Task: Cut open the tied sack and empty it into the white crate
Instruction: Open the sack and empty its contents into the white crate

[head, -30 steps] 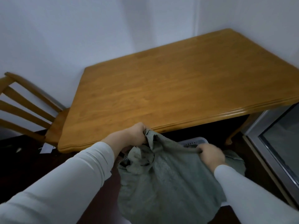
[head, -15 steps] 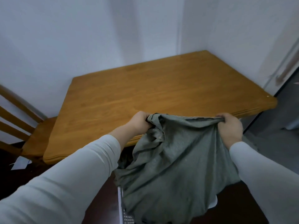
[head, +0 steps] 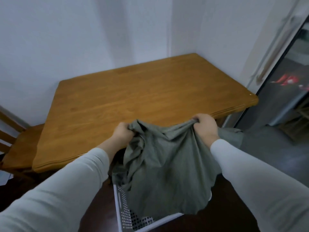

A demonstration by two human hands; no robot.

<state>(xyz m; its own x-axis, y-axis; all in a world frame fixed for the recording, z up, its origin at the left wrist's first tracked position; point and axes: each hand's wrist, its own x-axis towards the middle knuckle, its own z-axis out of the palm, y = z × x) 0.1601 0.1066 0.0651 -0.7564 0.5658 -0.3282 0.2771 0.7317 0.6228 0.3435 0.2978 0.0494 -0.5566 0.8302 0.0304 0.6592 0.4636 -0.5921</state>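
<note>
Head view, looking down over both forearms in pale long sleeves [head: 70, 186]. The left hand [head: 124, 133] and right hand [head: 206, 127] each bunch one upper edge of the limp grey-green cloth sack [head: 163, 173]; both grips are closed tight on gathered fabric, fingers curled around it, and the cloth is stretched between them. The sack hangs in front of the near edge of the honey-brown wooden counter [head: 133, 97] and above the white perforated crate [head: 123, 213], which stands on the dark floor [head: 100, 206] below. Its lower folds drape into the crate's left corner, while its right lobe appears to overhang the crate's near rim. A wooden chair [head: 16, 148] stands at the counter's left end.

No contents are visible, so it cannot be told whether the sack is already emptied. Judged risks: anything left inside could slide along the overhanging lobe and land on the floor, because the cloth is not centred over the crate; a vigorous shake could loosen one grip, dropping that edge and folding the sack shut over whatever remains inside it.
</note>
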